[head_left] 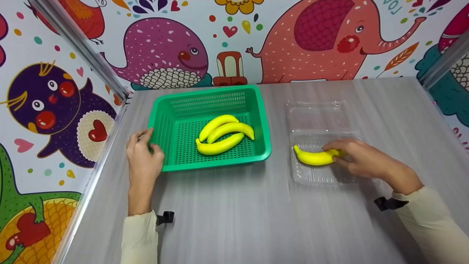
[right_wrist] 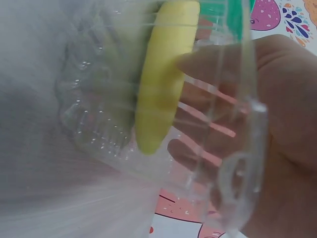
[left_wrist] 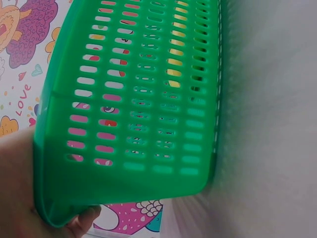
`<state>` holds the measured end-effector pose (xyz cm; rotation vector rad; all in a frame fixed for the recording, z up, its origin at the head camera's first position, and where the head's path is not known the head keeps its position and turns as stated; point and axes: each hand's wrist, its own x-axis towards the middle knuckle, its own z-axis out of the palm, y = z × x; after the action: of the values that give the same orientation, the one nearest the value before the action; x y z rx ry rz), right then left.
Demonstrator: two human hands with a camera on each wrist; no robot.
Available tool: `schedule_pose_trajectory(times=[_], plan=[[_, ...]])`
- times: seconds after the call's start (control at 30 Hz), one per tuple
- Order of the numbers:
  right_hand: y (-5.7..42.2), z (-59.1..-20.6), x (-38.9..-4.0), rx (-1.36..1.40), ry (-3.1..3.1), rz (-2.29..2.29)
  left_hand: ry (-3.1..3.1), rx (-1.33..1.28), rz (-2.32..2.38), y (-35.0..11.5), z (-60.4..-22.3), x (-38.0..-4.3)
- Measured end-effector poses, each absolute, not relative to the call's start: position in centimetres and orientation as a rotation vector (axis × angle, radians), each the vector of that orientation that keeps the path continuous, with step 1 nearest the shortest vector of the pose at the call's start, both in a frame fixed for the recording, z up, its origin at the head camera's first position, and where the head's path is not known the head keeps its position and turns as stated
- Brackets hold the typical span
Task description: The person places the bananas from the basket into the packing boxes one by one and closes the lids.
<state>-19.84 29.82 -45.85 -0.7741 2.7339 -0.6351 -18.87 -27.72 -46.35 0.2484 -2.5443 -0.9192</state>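
A green plastic basket [head_left: 216, 165] stands on the table, several yellow bananas [head_left: 220, 145] lying together inside it. My left hand [head_left: 144, 154] grips its left rim near the front corner; part of that hand [left_wrist: 15, 168] also shows at the basket wall [left_wrist: 119, 183] in the left wrist view. To the right, a clear plastic box [head_left: 304, 176] lies with its lid opened back. My right hand [head_left: 355, 157] pinches the right end of a single banana [head_left: 315, 157] over the box's base. Through the clear wall, the right wrist view shows this banana [right_wrist: 163, 84] against the thumb and fingertips.
The clear lid [head_left: 318, 117] lies flat behind the box base. Walls printed with cartoon animals [head_left: 315, 44] rise behind the table and at its sides. Grey table surface [head_left: 234, 220] extends in front of the basket and the box.
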Motion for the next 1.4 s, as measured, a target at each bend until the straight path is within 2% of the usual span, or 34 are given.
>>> schedule_pose_trajectory(times=[0.57,1.4], plan=[[26.7,-43.7,-19.9,-0.787,2.902,-0.612,-2.533,0.238,-0.92,-27.8,-46.4,-18.9],[15.6,-42.2,-21.7,-1.11,2.956,-0.835,-2.533,0.256,-0.94,-27.9,-46.5,-19.0]])
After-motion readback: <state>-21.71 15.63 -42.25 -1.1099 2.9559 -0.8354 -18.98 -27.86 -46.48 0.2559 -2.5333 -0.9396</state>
